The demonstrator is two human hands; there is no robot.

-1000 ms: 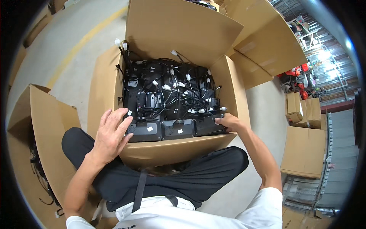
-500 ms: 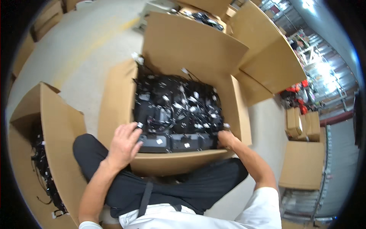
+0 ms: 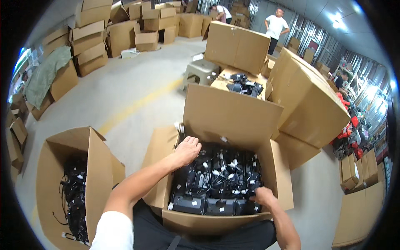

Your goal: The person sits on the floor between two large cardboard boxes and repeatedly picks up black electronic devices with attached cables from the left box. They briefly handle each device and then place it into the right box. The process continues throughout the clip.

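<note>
An open cardboard box (image 3: 233, 104) stands before me, packed with black plastic units (image 3: 221, 204) in rows, with loose dark cables and small white connectors on top. My left hand (image 3: 187, 151) reaches over the box's far left corner, back of the hand up, its fingertips hidden beneath it. A white connector (image 3: 179, 127) sticks up beside that hand at the left wall. At the right end of the rows, my right hand (image 3: 265, 196) has its fingers curled in against the units and cables. What lies in those fingers is hidden.
On my left stands another open box (image 3: 104, 171) holding black cabled parts (image 3: 75, 200). Ahead are a grey stool (image 3: 201, 71), more black parts (image 3: 246, 86) on cardboard, and a tall box (image 3: 310, 93). Stacked boxes (image 3: 89, 46) line the back left; two people stand far off, another person is at right.
My left hand has moved from the near left rim to the far left corner. The right hand stays at the right end. The view has tilted up, showing more of the room.
</note>
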